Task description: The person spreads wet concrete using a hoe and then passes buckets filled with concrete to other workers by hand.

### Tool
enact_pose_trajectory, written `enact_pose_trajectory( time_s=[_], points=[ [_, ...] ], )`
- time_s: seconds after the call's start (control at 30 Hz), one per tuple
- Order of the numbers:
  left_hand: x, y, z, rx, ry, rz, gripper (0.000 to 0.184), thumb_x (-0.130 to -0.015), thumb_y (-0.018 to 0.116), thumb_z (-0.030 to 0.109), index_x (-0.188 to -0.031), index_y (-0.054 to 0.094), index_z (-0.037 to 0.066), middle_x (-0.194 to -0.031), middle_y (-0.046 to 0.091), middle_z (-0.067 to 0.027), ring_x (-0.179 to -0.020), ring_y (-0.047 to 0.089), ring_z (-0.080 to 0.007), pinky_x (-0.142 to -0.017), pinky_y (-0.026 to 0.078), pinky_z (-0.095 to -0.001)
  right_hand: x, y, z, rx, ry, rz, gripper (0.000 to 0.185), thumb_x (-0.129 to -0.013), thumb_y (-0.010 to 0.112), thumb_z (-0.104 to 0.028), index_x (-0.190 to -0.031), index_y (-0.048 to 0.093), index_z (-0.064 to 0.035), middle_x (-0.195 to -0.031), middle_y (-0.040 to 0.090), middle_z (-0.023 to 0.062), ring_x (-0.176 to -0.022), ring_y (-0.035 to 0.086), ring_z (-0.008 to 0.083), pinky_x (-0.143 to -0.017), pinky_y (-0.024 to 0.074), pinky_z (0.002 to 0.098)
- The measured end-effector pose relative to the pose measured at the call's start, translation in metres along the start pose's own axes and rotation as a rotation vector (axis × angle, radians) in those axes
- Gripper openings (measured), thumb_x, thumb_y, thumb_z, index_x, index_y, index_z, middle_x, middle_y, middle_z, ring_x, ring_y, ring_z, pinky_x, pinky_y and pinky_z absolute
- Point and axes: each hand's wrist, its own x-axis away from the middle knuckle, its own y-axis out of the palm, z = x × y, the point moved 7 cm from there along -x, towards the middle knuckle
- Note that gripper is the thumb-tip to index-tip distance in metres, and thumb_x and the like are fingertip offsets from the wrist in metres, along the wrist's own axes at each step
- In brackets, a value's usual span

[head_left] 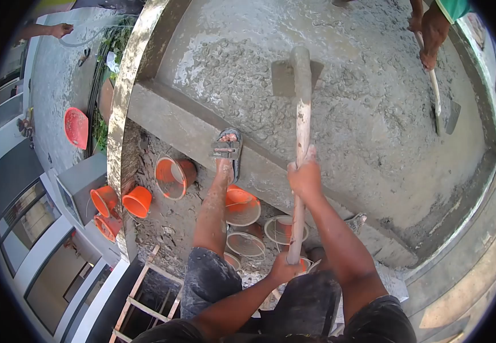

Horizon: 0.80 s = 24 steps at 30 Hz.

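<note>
A long wooden hoe handle (302, 128) runs up the middle of the view, its metal blade (284, 79) resting at the wet grey concrete mix (356, 131). Wrapped round the lower end of the handle is my left hand (285, 268). Higher up, my right hand (306, 174) grips the same handle. Both hands are closed. My sandalled foot (228, 147) stands on the concrete ledge (173, 114) beside the mix.
Several orange buckets (137, 201) stand below the ledge. At the upper right a co-worker's hands (430, 43) hold another hoe (437, 94). A person's hand (60, 31) holds a hose at upper left. A ladder (139, 286) lies lower left.
</note>
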Motion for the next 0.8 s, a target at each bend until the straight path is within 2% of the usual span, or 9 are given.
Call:
enact_pose_trajectory(
  time_s=[0.13,0.17,0.27,0.37,0.5,0.57,0.63,0.77,0.8],
  points=[
    [-0.143,-0.094,0.165,0.227,0.121,0.099,0.016,-0.073,0.067,0.012,-0.068,0.057,0.001,-0.054,0.052,-0.0036,-0.043,0.049,-0.0121,-0.043,0.038,-0.0285,-0.165,0.000,-0.170,-0.028,-0.242,0.137,0.075,-0.082,0.057,-0.017,-0.142,0.021,0.0100,-0.102,0.064,0.0284,-0.093,0.065,0.0417,-0.082,0.0522,0.0446],
    [-0.156,-0.121,0.224,0.070,0.159,0.097,0.020,-0.075,0.066,0.017,-0.067,0.055,0.002,-0.053,0.050,-0.0027,-0.042,0.047,-0.0124,-0.043,0.036,-0.0291,-0.194,0.003,-0.208,0.034,-0.307,0.145,0.076,-0.082,0.056,-0.017,-0.141,0.019,0.0133,-0.101,0.065,0.0266,-0.094,0.066,0.0383,-0.082,0.0527,0.0429],
    [-0.198,-0.163,0.266,0.138,0.144,0.109,0.020,-0.075,0.063,0.019,-0.066,0.055,0.003,-0.053,0.049,-0.0022,-0.043,0.045,-0.0123,-0.043,0.036,-0.0296,-0.279,0.039,-0.241,0.066,-0.224,0.141,0.071,-0.081,0.056,-0.014,-0.137,0.024,0.0156,-0.096,0.067,0.0252,-0.092,0.067,0.0350,-0.080,0.0538,0.0411],
    [-0.176,-0.178,0.230,0.259,0.045,0.164,0.016,-0.074,0.061,0.016,-0.066,0.055,0.004,-0.053,0.047,-0.0018,-0.044,0.043,-0.0122,-0.043,0.036,-0.0304,-0.270,0.095,-0.222,0.111,-0.091,-0.026,0.063,-0.079,0.055,-0.012,-0.131,0.035,0.0169,-0.090,0.068,0.0239,-0.082,0.070,0.0325,-0.072,0.0557,0.0391],
    [-0.123,-0.129,0.195,0.495,-0.099,0.077,0.015,-0.075,0.061,0.013,-0.064,0.053,0.005,-0.054,0.048,-0.0031,-0.045,0.045,-0.0134,-0.043,0.039,-0.0305,-0.248,0.120,-0.162,0.332,-0.108,-0.110,0.049,-0.079,0.054,-0.009,-0.117,0.047,0.0206,-0.080,0.069,0.0211,-0.065,0.070,0.0284,-0.060,0.0563,0.0365],
    [-0.099,-0.092,0.162,0.574,-0.144,0.026,0.015,-0.074,0.061,0.013,-0.064,0.053,0.005,-0.054,0.048,-0.0033,-0.044,0.045,-0.0142,-0.043,0.039,-0.0297,-0.204,0.125,-0.121,0.419,-0.014,-0.296,0.051,-0.076,0.055,-0.010,-0.116,0.048,0.0201,-0.090,0.068,0.0264,-0.086,0.070,0.0337,-0.074,0.0557,0.0390],
    [-0.066,-0.066,0.132,0.666,-0.212,0.026,0.016,-0.073,0.061,0.014,-0.063,0.052,0.006,-0.054,0.048,-0.0033,-0.044,0.045,-0.0146,-0.043,0.039,-0.0296,-0.169,0.136,-0.071,0.493,-0.065,-0.210,0.050,-0.074,0.055,-0.011,-0.115,0.051,0.0162,-0.101,0.065,0.0297,-0.097,0.065,0.0385,-0.083,0.0528,0.0405],
    [-0.014,-0.032,0.069,0.698,-0.383,0.052,0.019,-0.072,0.062,0.012,-0.058,0.052,0.005,-0.051,0.044,-0.0019,-0.040,0.040,-0.0128,-0.039,0.033,-0.0295,-0.124,0.152,0.037,0.492,0.021,-0.296,0.044,-0.076,0.056,-0.012,-0.110,0.055,0.0145,-0.100,0.065,0.0294,-0.096,0.066,0.0385,-0.084,0.0523,0.0412],
    [-0.007,-0.021,0.063,0.676,-0.379,0.007,0.018,-0.072,0.062,0.012,-0.058,0.052,0.005,-0.050,0.044,-0.0021,-0.039,0.040,-0.0133,-0.039,0.033,-0.0294,-0.097,0.129,0.031,0.390,0.132,-0.317,0.043,-0.077,0.056,-0.013,-0.110,0.056,0.0144,-0.099,0.065,0.0300,-0.096,0.065,0.0387,-0.084,0.0521,0.0417]
  ],
)
